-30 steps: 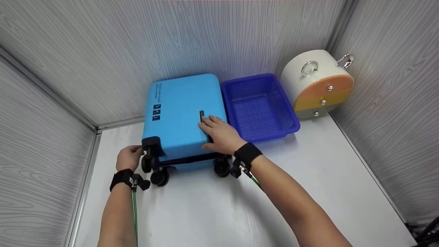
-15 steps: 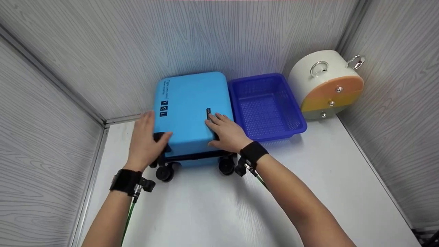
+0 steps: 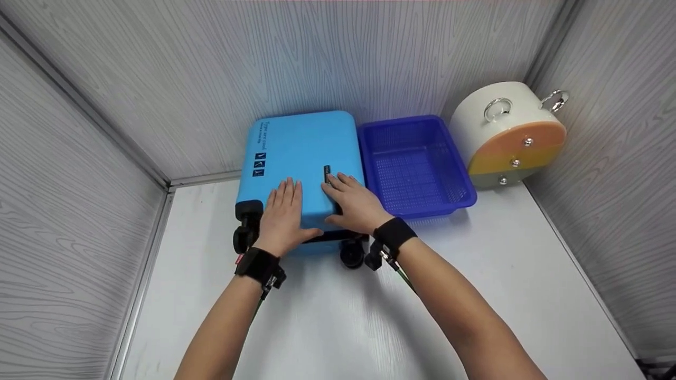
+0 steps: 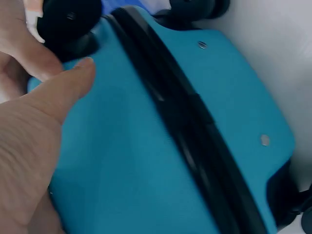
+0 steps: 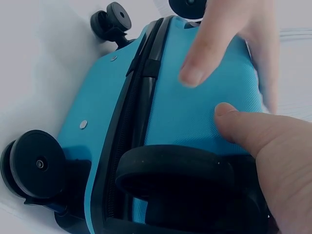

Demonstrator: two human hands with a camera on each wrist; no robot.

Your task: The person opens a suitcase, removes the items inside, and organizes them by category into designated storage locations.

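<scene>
A light blue suitcase [image 3: 306, 142] lies on its side on the white table, with its black wheels [image 3: 351, 254] toward me. My left hand [image 3: 282, 219] is laid flat over the near part of its upper face, fingers straight and pointing away. Close by on the right, my right hand [image 3: 359, 206] rests on the same face, its fingertips by the small black label [image 3: 327, 173]. In the left wrist view, the black zip band [image 4: 170, 109] runs along the wheeled end. The right wrist view shows the zip closed where visible, with a wheel [image 5: 39, 163] beside it.
Right of the suitcase stands a blue plastic basket [image 3: 470, 198]. Beyond it, in the back right corner, is a white rounded box [image 3: 478, 113] with coloured drawer fronts and silver rings. Grey panel walls enclose the white table [image 3: 317, 327].
My left hand has left the suitcase's near left wheel corner, risen, and moved right onto the upper face. The right hand stays on the suitcase. The head view has shifted slightly left.
</scene>
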